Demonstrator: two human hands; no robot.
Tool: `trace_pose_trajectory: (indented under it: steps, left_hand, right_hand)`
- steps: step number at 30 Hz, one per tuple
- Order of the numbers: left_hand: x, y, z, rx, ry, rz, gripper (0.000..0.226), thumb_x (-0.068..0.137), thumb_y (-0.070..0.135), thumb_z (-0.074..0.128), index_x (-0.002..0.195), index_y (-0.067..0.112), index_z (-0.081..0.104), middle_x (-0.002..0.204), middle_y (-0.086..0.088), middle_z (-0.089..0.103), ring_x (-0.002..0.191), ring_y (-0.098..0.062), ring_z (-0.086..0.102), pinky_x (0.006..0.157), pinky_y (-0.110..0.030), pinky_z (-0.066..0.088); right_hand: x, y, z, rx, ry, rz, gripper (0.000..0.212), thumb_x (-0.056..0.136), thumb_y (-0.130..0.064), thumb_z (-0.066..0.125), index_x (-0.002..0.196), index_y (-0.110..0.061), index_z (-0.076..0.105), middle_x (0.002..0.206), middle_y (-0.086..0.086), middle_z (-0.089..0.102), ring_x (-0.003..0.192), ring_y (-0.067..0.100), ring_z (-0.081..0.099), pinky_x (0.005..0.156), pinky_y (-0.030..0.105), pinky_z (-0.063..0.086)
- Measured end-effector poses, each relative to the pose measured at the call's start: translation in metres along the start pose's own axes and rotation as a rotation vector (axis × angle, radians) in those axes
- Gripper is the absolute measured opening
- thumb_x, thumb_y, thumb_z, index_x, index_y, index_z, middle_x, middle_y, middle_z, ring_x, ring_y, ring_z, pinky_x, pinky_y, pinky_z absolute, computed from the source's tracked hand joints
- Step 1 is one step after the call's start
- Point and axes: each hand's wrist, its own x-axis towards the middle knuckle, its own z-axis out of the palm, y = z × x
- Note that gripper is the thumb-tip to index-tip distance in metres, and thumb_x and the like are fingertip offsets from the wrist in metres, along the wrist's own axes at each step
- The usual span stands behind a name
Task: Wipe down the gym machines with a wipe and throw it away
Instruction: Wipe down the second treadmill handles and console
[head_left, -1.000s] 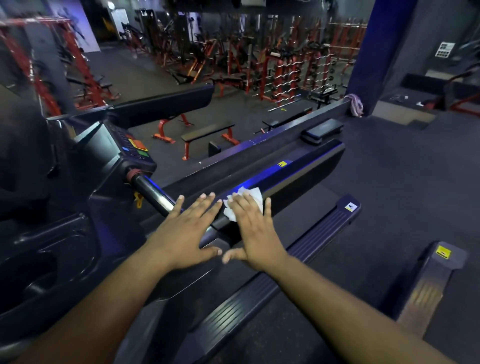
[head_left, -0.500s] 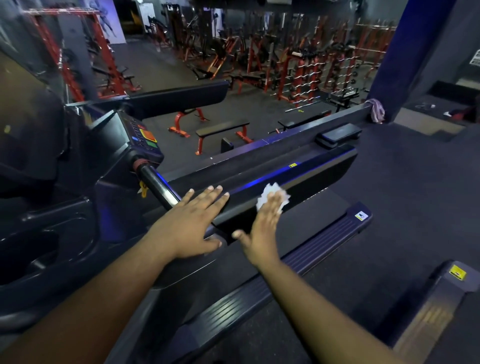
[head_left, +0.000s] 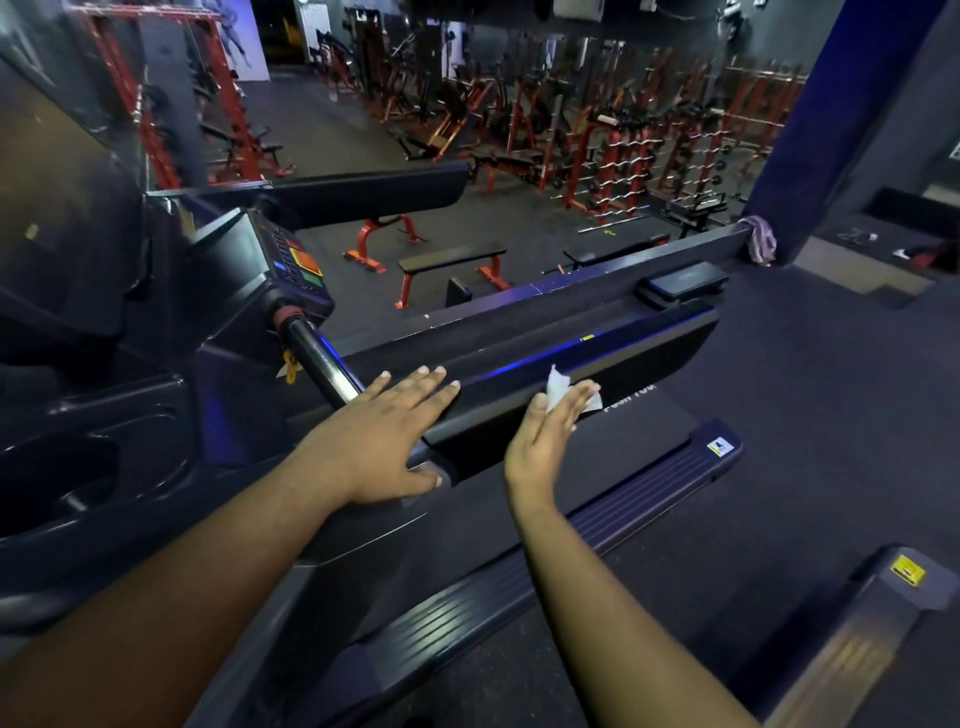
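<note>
A black treadmill fills the view, with its long padded side rail running away to the right. My left hand lies flat with straight fingers on the near end of that rail. My right hand presses a crumpled white wipe against the rail's inner side, fingers straight and palm turned edge-on. Most of the wipe is hidden under my fingers. The console with coloured buttons sits to the left, joined to a chrome handlebar.
The treadmill belt lies below the rail, with ribbed foot rails. A second treadmill's edge shows at lower right. Beyond a low barrier stand red benches and barbell racks. A cloth hangs by the blue pillar.
My right hand has slid the wipe farther along the rail to the right and down onto its inner face. My left hand has stayed flat on the rail's near end.
</note>
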Motion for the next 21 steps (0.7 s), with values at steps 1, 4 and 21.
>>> trace_pose_trajectory:
  steps: [1, 4, 21]
  left_hand:
    - [0.0, 0.0, 0.0, -0.002, 0.0, 0.0, 0.107, 0.089, 0.065, 0.057, 0.164, 0.028, -0.009, 0.172, 0.003, -0.012, 0.158, -0.011, -0.009, 0.128, -0.038, -0.004]
    - [-0.001, 0.0, 0.001, 0.003, 0.012, 0.002, 0.106, 0.09, 0.064, 0.057, 0.164, 0.027, -0.009, 0.172, 0.003, -0.012, 0.158, -0.011, -0.009, 0.128, -0.038, -0.004]
    - [-0.008, -0.001, 0.004, -0.068, 0.082, 0.011, 0.125, 0.087, 0.066, 0.061, 0.157, 0.016, -0.031, 0.169, 0.002, -0.025, 0.157, -0.013, -0.018, 0.129, -0.041, -0.001]
  right_hand:
    - [-0.008, 0.005, 0.002, 0.02, 0.012, -0.018, 0.066, 0.11, -0.035, 0.032, 0.161, -0.013, -0.004, 0.17, 0.002, -0.01, 0.156, 0.009, -0.008, 0.128, 0.039, 0.0]
    - [-0.01, 0.013, -0.011, 0.032, 0.121, -0.073, 0.057, 0.11, -0.033, 0.037, 0.162, -0.018, 0.02, 0.167, -0.002, 0.026, 0.152, 0.013, 0.028, 0.123, 0.035, 0.027]
    - [0.045, -0.033, -0.058, -0.855, -0.368, -0.584, 0.1, 0.081, -0.092, 0.016, 0.154, -0.028, 0.039, 0.161, 0.0, 0.035, 0.154, 0.021, 0.021, 0.116, 0.074, -0.003]
